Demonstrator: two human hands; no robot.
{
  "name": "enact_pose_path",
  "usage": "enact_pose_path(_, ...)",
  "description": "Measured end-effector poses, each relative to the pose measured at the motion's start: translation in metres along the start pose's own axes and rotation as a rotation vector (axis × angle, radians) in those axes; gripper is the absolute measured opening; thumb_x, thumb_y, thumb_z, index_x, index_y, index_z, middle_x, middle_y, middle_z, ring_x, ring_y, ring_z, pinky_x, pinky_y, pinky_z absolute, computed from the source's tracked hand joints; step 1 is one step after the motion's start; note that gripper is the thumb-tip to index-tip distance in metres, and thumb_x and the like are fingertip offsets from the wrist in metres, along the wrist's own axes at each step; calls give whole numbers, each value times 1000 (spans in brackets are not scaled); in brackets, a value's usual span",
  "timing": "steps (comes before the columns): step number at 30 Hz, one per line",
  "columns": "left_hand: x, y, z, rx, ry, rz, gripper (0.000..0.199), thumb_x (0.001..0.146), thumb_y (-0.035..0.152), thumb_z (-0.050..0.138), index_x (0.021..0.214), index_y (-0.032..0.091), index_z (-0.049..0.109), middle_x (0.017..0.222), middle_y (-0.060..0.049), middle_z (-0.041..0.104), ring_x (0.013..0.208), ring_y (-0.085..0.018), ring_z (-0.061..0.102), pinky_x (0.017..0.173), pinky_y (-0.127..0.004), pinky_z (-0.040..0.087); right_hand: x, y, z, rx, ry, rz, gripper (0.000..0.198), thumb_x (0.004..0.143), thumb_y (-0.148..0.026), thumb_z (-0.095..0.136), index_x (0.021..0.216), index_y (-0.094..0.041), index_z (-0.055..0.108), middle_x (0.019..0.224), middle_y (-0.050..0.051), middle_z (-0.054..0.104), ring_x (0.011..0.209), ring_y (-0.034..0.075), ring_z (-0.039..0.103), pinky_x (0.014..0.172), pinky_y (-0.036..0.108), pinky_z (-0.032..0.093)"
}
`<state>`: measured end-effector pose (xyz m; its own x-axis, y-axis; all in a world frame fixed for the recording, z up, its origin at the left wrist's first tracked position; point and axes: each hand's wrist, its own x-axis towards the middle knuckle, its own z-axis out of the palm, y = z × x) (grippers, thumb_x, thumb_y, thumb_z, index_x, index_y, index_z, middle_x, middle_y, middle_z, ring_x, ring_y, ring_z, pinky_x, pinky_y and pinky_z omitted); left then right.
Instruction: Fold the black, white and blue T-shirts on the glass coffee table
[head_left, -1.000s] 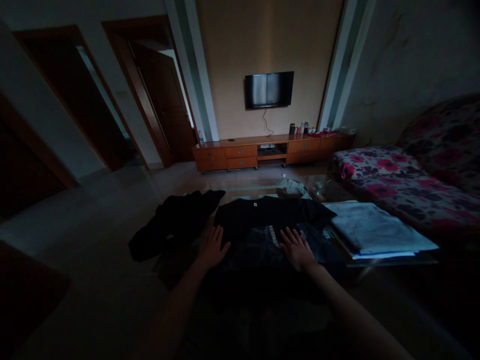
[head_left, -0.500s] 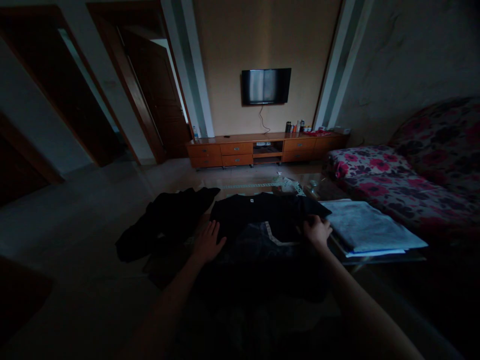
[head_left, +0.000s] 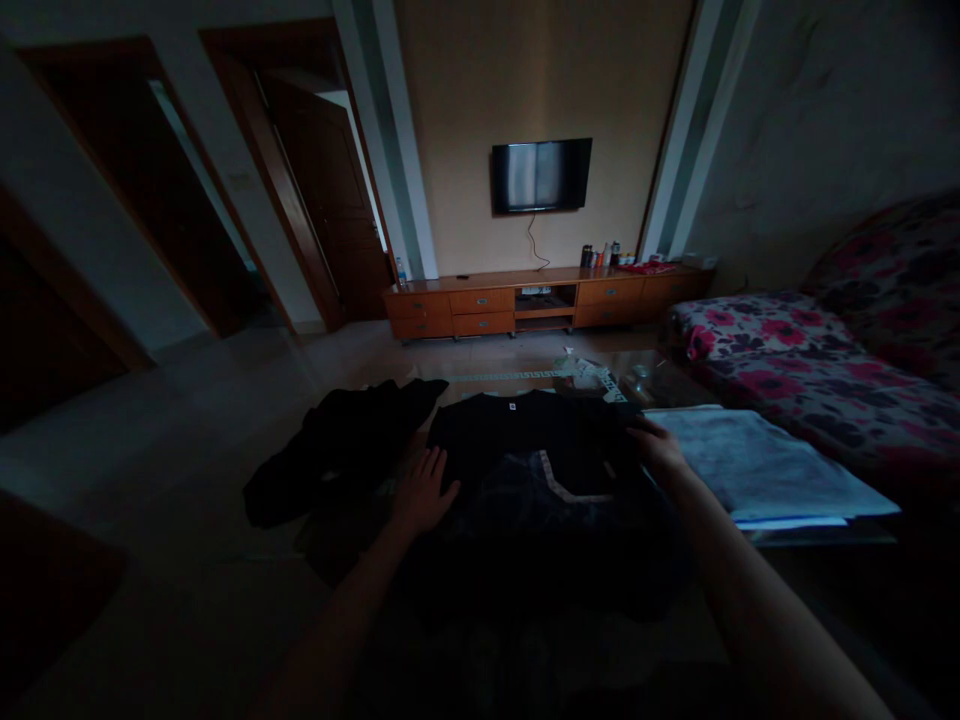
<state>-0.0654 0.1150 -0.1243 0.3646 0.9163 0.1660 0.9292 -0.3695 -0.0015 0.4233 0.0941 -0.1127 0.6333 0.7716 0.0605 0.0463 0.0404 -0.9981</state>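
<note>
Black short-sleeved fabric shirt (head_left: pixel 517 435): spread on glass tabletop (head_left: pixel 487 378) | left grip (head_left: pixel 425 492): released, palm-down at shirt's left edge | right grip (head_left: pixel 660 447): by shirt's right sleeve, cannot tell if grasping | beyond shirt: orange-brown wooden cabinet (head_left: pixel 481 323) | right of shirt: pink-flowered sofa (head_left: pixel 787 332)

A pale, angular strip (head_left: pixel 585 497) shows against a black, short-sleeved cloth shirt (head_left: pixel 517 430). The flat, layered cloth (head_left: pixel 757 460) is pale blue. The padded fabric sofa (head_left: pixel 787 332) has pink and dark flowers on grey.
</note>
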Motion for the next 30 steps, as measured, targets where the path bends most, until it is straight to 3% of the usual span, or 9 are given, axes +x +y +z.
enact_pose_path(4, 0, 3, -4, -6, -13, -14, 74, 98, 60, 32, 156, 14, 36, 164, -12, 32, 153, -29, 24, 122, -46, 24, 5, -2, -18, -219, 121, -142, 71, 71, -27, 63, 140, -14, 58, 135, 14, 65, 121, 28, 62, 104, 39, 48)
enact_pose_path(6, 0, 3, -5, -7, -17, -16, 73, 98, 60, 32, 156, 15, 36, 164, -12, 31, 153, -30, 24, 122, -46, 24, 6, -1, -27, -383, 173, -155, 74, 75, -26, 57, 147, -9, 51, 140, 18, 61, 123, 30, 61, 105, 40, 47)
enact_pose_path(9, 0, 3, -4, -9, -19, -10, 74, 98, 60, 32, 156, 14, 35, 164, -12, 31, 153, -30, 24, 122, -46, 24, 2, -4, -30, -542, 190, -53, 75, 80, -25, 51, 150, 1, 44, 137, 25, 60, 119, 33, 63, 101, 42, 50)
enact_pose_path(11, 0, 3, -4, -15, -16, -11, 74, 98, 60, 32, 156, 14, 35, 164, -12, 32, 153, -30, 24, 122, -46, 24, -8, -11, -24, -661, 180, -124, 73, 83, -24, 46, 151, 0, 42, 142, 25, 56, 125, 34, 58, 104, 44, 48)
enact_pose_path(14, 0, 3, -3, -18, -13, -14, 73, 98, 60, 33, 156, 16, 36, 164, -11, 32, 153, -30, 24, 122, -47, 23, -38, -24, -4, -912, 2, -457, 72, 87, -19, 43, 158, -13, 36, 159, 14, 39, 139, 33, 43, 113, 49, 38)
enact_pose_path(16, 0, 3, -3, -16, -10, -14, 73, 98, 60, 32, 156, 16, 36, 164, -11, 32, 153, -29, 24, 122, -46, 23, -64, -29, 15, -1083, -319, -641, 69, 89, -17, 41, 158, -25, 37, 165, 5, 30, 141, 33, 38, 114, 52, 33)
enact_pose_path(19, 0, 3, -3, -11, -13, -16, 74, 98, 60, 32, 155, 14, 37, 164, -12, 32, 153, -29, 24, 122, -45, 23, -96, -25, 39, -1243, -688, -678, 62, 91, -16, 37, 150, -29, 50, 163, 3, 34, 140, 33, 38, 112, 52, 33)
enact_pose_path(24, 0, 2, 0, -7, -5, -18, 72, 98, 59, 34, 155, 16, 37, 164, -11, 32, 153, -29, 25, 122, -44, 23, -109, -14, 51, -1294, -721, -608, 57, 93, -18, 37, 148, -25, 53, 162, 9, 36, 140, 32, 38, 110, 52, 34)
enact_pose_path(30, 0, 1, 0, 5, 17, -9, 72, 98, 59, 35, 155, 16, 38, 164, -10, 34, 152, -28, 26, 122, -44, 23, -108, -24, 47, -1195, -772, -628, 64, 90, -18, 46, 150, -41, 47, 161, 5, 36, 141, 31, 38, 110, 54, 33)
